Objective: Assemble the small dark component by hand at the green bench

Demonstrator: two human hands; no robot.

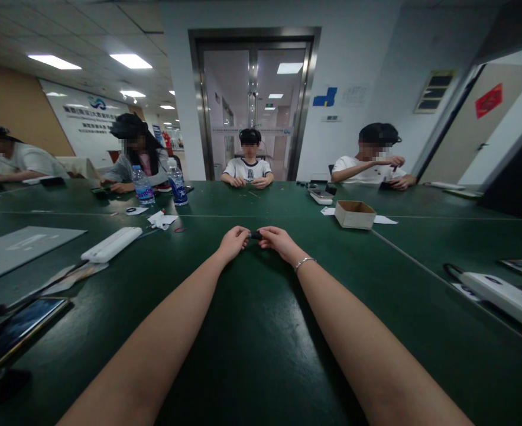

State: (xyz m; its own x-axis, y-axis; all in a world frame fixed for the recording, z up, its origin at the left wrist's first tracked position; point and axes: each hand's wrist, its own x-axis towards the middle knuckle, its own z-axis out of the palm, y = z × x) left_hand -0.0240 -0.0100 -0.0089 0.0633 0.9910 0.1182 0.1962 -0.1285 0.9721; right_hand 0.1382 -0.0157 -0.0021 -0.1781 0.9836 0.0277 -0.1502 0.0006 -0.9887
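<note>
My left hand (234, 243) and my right hand (279, 241) meet in front of me, just over the green table (261, 355). Between them is a small black piece (255, 235), too small to name. The fingers of my right hand pinch its right end. At its left end, the closed fingertips of my left hand grip it. A silvery bracelet (304, 263) circles my right wrist.
A phone (19, 328) and a white power strip (112, 244) lie to the left; another power strip (504, 296) is at right. Two bottles (178, 183) and an open box (355, 215) stand farther off. Several people sit around the table, one person (248, 168) opposite.
</note>
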